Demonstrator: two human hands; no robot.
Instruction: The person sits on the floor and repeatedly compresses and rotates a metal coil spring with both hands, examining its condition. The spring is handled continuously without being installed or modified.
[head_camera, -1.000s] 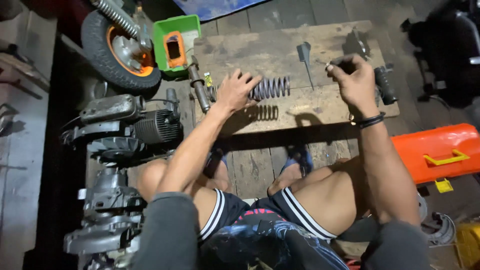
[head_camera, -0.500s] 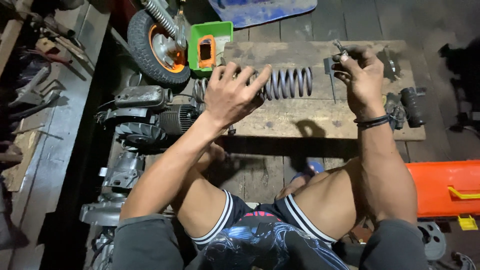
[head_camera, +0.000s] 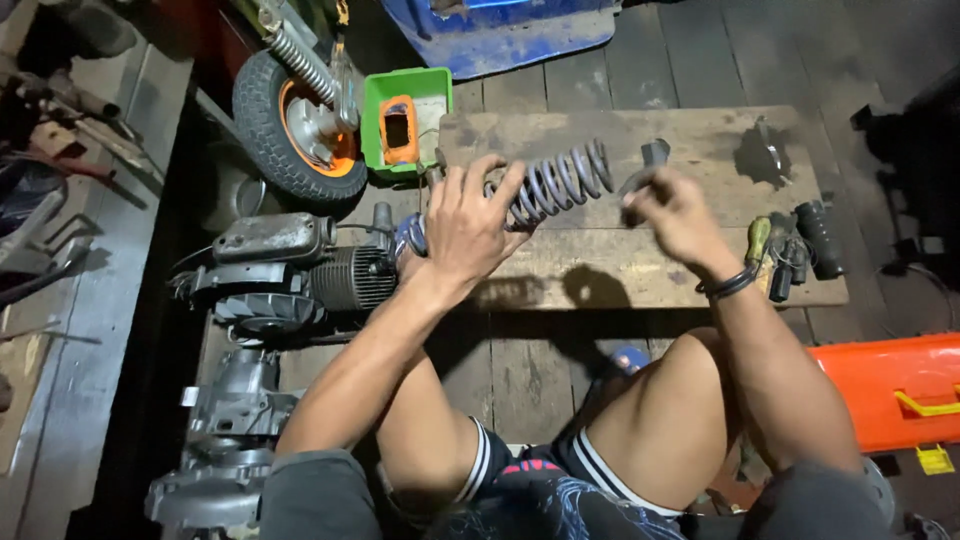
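Note:
My left hand (head_camera: 467, 222) grips the near end of a grey coil spring (head_camera: 560, 180), lifted a little above a worn wooden board (head_camera: 600, 270). The fingers wrap over its coils. My right hand (head_camera: 676, 212) holds a small grey metal part (head_camera: 652, 156) close to the spring's far end; whether the part touches the spring I cannot tell. A dark band sits on my right wrist. My bare knees are below the board.
A small wheel with an orange hub (head_camera: 295, 130) and a green box (head_camera: 405, 118) lie at the upper left. A grey engine block (head_camera: 290, 270) rests left of the board. Tools and a black grip (head_camera: 815, 240) lie at the board's right end. An orange case (head_camera: 890, 385) is at the right.
My left hand went from lying beside the spring to gripping and lifting it. My right hand came down from the board's far edge toward the spring's end, holding the small part.

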